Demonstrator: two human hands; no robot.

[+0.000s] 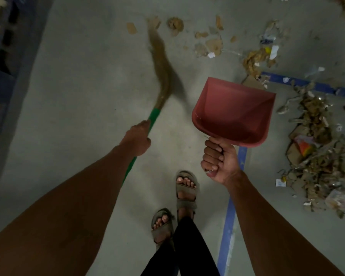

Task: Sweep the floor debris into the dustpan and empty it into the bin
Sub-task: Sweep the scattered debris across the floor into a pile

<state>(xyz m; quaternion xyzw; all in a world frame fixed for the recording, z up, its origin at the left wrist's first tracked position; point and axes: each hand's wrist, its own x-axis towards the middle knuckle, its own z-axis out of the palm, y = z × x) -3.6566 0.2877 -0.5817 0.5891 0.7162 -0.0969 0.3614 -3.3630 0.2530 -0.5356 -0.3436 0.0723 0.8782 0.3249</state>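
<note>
My left hand (136, 139) is wrapped tight round the green handle of the broom (159, 76); its bristles are blurred, out ahead of me near a few scattered cardboard bits (207, 42). My right hand (219, 160) has fingers curled shut round the handle of the red dustpan (233, 110), held up off the floor w/ the mouth pointing away from me. Pan's inside looks bare, nothing in it yet.

Most of the job's left, I reckon. The big debris pile (319, 156) sits to my right, past the blue floor tape (230, 216), w/ more scraps strung along toward the top of view. Nothing gathered into the pan, pan not even set down. No bin in sight, so can't tell where emptying happens. Still to do: sweep the loose bits toward the pile, lower pan beside it, push it in, carry to bin, prob. several loads.
</note>
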